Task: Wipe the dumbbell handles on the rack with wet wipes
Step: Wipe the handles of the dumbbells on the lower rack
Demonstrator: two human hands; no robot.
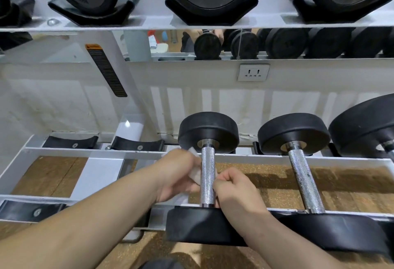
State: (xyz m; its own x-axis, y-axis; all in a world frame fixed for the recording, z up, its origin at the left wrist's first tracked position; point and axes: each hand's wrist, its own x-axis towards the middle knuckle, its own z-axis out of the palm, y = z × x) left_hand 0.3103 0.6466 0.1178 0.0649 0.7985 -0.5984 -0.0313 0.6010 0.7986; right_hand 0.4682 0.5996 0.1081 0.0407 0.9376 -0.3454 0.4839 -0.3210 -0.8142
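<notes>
A black dumbbell lies across the lower tier of the white rack [89,152], its knurled chrome handle [207,174] pointing away from me. A white wet wipe [196,176] passes behind and under the handle. My left hand [178,172] grips the wipe on the handle's left side. My right hand [233,187] pinches the wipe's other end on the right side, low on the handle. A second dumbbell with a spotted chrome handle [303,180] rests just to the right, and part of a third [366,125] shows at the far right.
Empty black cradles [136,143] sit on the rack to the left. The upper tier [149,20] holds big black dumbbell heads overhead. A wall socket [253,72] and a mirror strip are behind. Cork-coloured floor shows through the rack.
</notes>
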